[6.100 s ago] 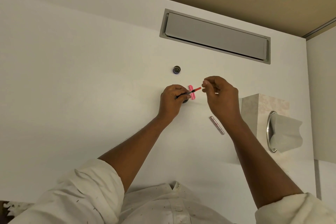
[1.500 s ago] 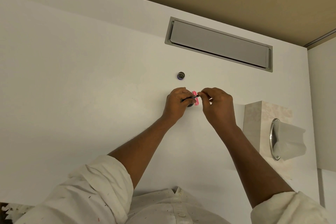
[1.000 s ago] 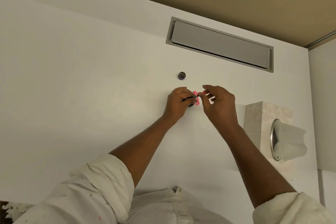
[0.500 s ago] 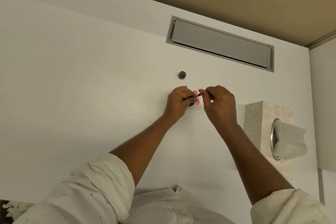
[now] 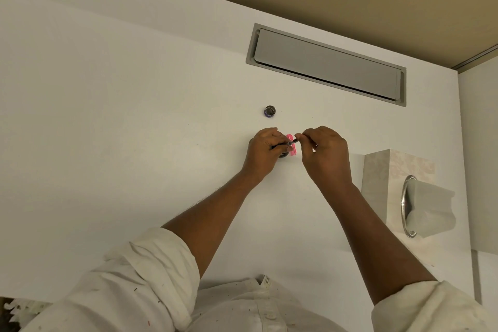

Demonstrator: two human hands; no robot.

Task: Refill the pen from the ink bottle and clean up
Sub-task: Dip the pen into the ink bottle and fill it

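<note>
Two bare hands meet over the middle of a wide white surface [image 5: 113, 121]. The left hand [image 5: 262, 152] is curled tight around a thin dark pen part [image 5: 281, 145], and its grip is closed on that part. Just under its fingers a bit of a small dark round ink bottle [image 5: 283, 155] peeks out; most of the bottle is hidden by the hand. The right hand [image 5: 324, 151] pinches the other end of the thin dark pen part with its fingertips [image 5: 299, 137], so its grip is closed on it too. Behind the pen part, between the two hands, lies a short bright pink tube [image 5: 291, 145]. I cannot tell if it touches the pen part.

A small round dark cap [image 5: 269, 111] sits alone on the surface, a little farther back from the hands. A long grey flap [image 5: 326, 63] is set into the surface near the far edge. On the right stands a pale patterned tissue box [image 5: 388, 183] with a white tissue [image 5: 428, 207] sticking out of its shiny ring. Both rolled-up sleeves are white.
</note>
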